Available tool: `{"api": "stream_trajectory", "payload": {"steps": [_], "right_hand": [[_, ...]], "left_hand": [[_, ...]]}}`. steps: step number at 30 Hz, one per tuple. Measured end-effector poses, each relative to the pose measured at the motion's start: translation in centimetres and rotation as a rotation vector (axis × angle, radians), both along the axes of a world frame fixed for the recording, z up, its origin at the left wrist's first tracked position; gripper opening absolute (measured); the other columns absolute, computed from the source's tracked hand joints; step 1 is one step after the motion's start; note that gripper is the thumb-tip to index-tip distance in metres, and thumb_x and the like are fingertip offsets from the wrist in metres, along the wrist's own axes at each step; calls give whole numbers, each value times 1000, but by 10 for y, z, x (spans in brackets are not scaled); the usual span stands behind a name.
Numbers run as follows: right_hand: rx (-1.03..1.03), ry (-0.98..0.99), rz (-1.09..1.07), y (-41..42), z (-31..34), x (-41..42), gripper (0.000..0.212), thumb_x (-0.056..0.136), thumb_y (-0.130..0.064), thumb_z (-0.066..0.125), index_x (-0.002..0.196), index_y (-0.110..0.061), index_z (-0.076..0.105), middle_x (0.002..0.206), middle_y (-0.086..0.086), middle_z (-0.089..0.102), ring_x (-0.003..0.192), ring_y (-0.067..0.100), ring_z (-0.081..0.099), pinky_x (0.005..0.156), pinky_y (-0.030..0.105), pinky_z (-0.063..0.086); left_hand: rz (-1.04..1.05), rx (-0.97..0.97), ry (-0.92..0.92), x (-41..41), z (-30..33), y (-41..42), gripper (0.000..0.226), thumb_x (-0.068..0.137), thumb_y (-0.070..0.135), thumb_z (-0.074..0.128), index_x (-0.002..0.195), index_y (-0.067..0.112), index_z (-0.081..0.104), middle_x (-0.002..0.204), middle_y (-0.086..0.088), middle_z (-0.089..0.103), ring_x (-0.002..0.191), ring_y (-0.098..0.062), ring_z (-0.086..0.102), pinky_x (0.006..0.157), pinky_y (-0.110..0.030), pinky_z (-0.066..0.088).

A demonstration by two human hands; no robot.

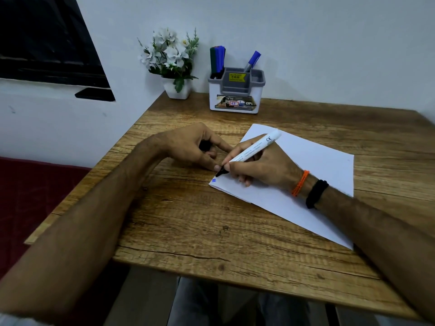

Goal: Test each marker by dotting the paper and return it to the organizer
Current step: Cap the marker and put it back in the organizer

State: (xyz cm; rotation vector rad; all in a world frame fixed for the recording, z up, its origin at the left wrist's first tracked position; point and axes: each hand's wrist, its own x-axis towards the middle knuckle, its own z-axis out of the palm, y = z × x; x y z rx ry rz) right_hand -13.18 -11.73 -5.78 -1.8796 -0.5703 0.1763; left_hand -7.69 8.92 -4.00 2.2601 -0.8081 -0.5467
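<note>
My right hand [261,164] grips a white marker [253,152] with a black tip, uncapped, its tip just above the near left corner of the white paper [313,165]. A blue dot [213,180] marks that corner. My left hand [195,147] rests on the wooden table [188,220] beside the paper's corner, its fingers curled round a dark thing that looks like the marker's cap [205,145]. The white and grey organizer [236,95] stands at the table's far edge, with several markers [217,58] in its left slot and one blue-capped marker [253,60] in its right.
A small white pot of white artificial flowers [173,60] sits left of the organizer against the wall. A dark red seat [30,191] lies left of the table. My legs show under the table's near edge.
</note>
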Motion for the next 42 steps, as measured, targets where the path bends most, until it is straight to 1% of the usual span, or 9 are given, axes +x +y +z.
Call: {"api": "stream_trajectory", "payload": {"steps": [8, 12, 15, 19, 23, 29, 33, 37, 42], "right_hand": [[-18, 17, -21, 0, -1, 1, 7, 84, 0, 69, 86, -3, 75, 58, -2, 68, 50, 10, 64, 47, 20, 50], [-22, 8, -13, 0, -1, 0, 7, 85, 0, 69, 86, -4, 75, 56, -3, 67, 49, 8, 63, 47, 19, 50], [-19, 14, -21, 0, -1, 1, 6, 85, -1, 70, 87, -3, 75, 56, -3, 67, 49, 7, 63, 47, 18, 50], [-20, 12, -23, 1, -1, 1, 7, 84, 0, 70, 85, -4, 75, 56, -3, 67, 49, 8, 62, 46, 18, 49], [-28, 12, -14, 1, -1, 1, 7, 83, 0, 70, 84, -5, 75, 56, -4, 67, 48, 6, 61, 46, 18, 48], [-28, 1, -12, 2, -3, 0, 7, 83, 1, 69, 84, -4, 75, 54, -5, 66, 46, 5, 60, 45, 17, 48], [-20, 0, -32, 2, -3, 2, 7, 83, 1, 69, 84, -3, 75, 53, -4, 66, 45, 5, 60, 45, 18, 47], [-29, -12, -17, 2, -3, 2, 6, 83, 2, 69, 86, 2, 74, 52, -5, 65, 43, 4, 58, 44, 17, 46], [-33, -24, -6, 1, -3, 3, 6, 83, 0, 70, 86, 1, 75, 54, -4, 65, 44, 4, 58, 44, 17, 46]], "left_hand": [[1, 2, 1, -1, 2, -1, 54, 79, 6, 76, 125, 29, 59, 56, 13, 48, 53, -3, 46, 60, -14, 42], [-1, 7, -4, -1, 3, -1, 53, 79, 7, 76, 119, 37, 58, 58, 12, 50, 56, -5, 48, 62, -16, 43], [-2, 9, -8, -1, 3, -1, 51, 79, 9, 77, 116, 39, 59, 60, 6, 50, 59, -12, 48, 64, -20, 43], [7, 10, -4, -2, 3, -1, 52, 79, 9, 76, 124, 29, 61, 57, 11, 49, 55, -6, 47, 61, -17, 43], [-2, 14, -15, -1, 1, -1, 52, 79, 11, 77, 121, 36, 61, 59, 9, 49, 58, -10, 47, 63, -20, 42], [6, 0, -7, -2, 0, 0, 50, 79, 6, 76, 123, 27, 63, 56, 12, 47, 54, -5, 45, 60, -14, 42], [5, 4, -6, -1, -1, 1, 49, 80, 9, 77, 123, 27, 63, 58, 10, 48, 55, -8, 46, 61, -17, 42], [17, 9, 0, -1, 0, 1, 52, 79, 9, 76, 127, 22, 62, 57, 11, 49, 54, -6, 47, 61, -15, 42], [13, 4, 3, 0, 0, 1, 52, 79, 10, 77, 128, 21, 63, 58, 9, 48, 55, -8, 46, 61, -18, 42]]}}
